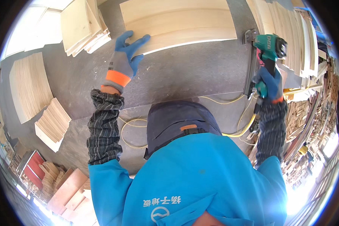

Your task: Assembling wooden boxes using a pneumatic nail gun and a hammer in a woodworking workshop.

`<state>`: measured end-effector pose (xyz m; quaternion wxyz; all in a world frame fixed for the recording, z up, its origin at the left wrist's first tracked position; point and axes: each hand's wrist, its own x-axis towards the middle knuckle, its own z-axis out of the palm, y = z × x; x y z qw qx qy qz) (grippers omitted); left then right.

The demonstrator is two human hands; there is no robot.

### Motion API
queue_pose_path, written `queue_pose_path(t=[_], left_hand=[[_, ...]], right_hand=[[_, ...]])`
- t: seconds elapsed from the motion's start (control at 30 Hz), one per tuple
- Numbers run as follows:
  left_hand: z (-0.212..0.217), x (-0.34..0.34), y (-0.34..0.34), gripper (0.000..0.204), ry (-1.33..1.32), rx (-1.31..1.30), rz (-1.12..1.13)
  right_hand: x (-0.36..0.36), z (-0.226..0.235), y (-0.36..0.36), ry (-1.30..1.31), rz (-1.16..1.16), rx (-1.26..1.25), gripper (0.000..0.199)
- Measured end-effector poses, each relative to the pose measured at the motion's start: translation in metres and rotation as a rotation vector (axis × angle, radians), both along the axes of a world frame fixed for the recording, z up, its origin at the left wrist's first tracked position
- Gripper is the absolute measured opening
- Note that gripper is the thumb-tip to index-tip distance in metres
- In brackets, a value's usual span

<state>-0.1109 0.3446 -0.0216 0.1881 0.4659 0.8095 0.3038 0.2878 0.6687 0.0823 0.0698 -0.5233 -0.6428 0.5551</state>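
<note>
A pale wooden panel [184,22] lies flat on the dark grey tabletop [192,67] ahead of me. At its near left corner is my left hand [129,49] in a blue and grey glove with an orange cuff, thumb and fingers spread, touching the panel's edge. My right hand [269,82], gloved in blue, is wrapped round the handle of a green and black pneumatic nail gun [269,47]. The gun is upright beside the panel's right end, apart from it, its long black magazine toward the panel side. A yellow air hose [245,130] runs down from the gun's grip.
Stacked boards [81,26] stand at the far left, and a tall board stack [290,34] at the far right. Thin wood pieces [32,84] and a smaller pile [53,120] lie along the left side. Hose loops [130,132] hang near my waist. Scrap wood [309,109] fills the right.
</note>
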Motion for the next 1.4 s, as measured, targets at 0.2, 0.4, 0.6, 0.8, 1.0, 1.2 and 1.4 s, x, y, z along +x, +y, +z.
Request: queue_pose_path(t=[0.2,0.4,0.6,0.8,1.0,1.2,1.4], left_hand=[[-0.003,-0.005,-0.005,0.075,-0.085,0.02,-0.003],[-0.015,-0.012,-0.009,0.071,-0.167,0.114,0.013],[-0.026,-0.015,-0.011,0.073,-0.185,0.207,0.007],[-0.03,-0.012,-0.013,0.075,-0.193,0.291,0.022],[-0.031,-0.013,-0.014,0.072,-0.159,0.294,0.015],[-0.034,-0.012,-0.013,0.068,-0.153,0.315,0.023],[-0.032,-0.011,-0.013,0.068,-0.171,0.256,0.036]], right_hand=[[-0.084,0.065,-0.115,0.123,0.18,-0.2,0.013],[-0.152,0.042,-0.172,0.055,0.285,-0.438,0.037],[-0.189,0.031,-0.194,0.047,0.317,-0.429,0.038],[-0.196,0.024,-0.2,0.023,0.314,-0.407,0.041],[-0.199,0.022,-0.203,0.028,0.315,-0.443,0.045],[-0.197,0.018,-0.203,0.006,0.353,-0.39,0.05],[-0.203,0.024,-0.211,0.026,0.317,-0.4,0.048]])
